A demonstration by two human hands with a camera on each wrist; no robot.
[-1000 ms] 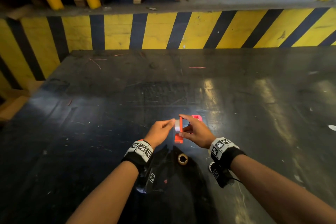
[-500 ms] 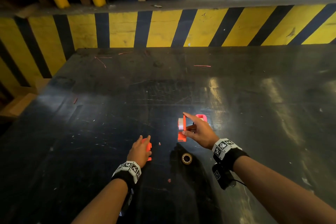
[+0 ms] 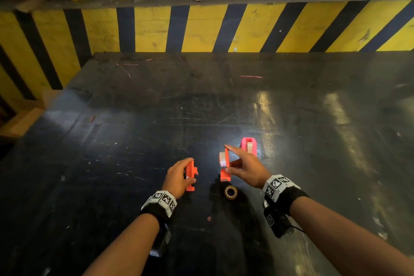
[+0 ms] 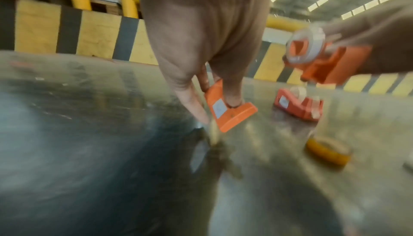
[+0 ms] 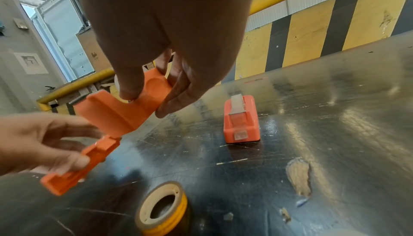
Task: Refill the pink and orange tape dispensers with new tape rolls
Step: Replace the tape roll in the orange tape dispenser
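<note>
Since half a second ago the left hand (image 3: pixel 179 175) has lifted the loose orange plastic dispenser half (image 3: pixel 190 176) off the tabletop (image 3: pixel 313 141) and brought it up toward the right hand (image 3: pixel 244 167). A second ago both hands were together at the roll.

Left hand: thumb and fingers curled round the flat orange shell, holding it on edge, clear of the surface. Right hand: fingers and thumb pinch the other orange dispenser half (image 3: pixel 225 168), which carries a clear tape roll (image 3: pixel 222 159) on its hub. The left wrist view shows the roll seated there.

Step in hand, as I read it: closing the orange dispenser over the new roll. Next move calls for lining the two halves up face to face, matching hub and edges, then pressing until they seat. The gap between them is small; they are near but not touching. Cannot tell whether the tape end is fed to the cutter.

The pink plastic tape dispenser (image 3: pixel 248 145) stands on the tabletop just beyond the right hand, closed, with clear tape showing along its top. Looks already refilled.

Around: a spent cardboard core with yellowish tape remnant (image 3: pixel 231 192) lies flat near the right wrist, below the working gap. Not in the way unless a part drops. Red string scraps (image 3: pixel 251 76) and a yellow-black striped barrier (image 3: pixel 201 29) sit well behind.
</note>
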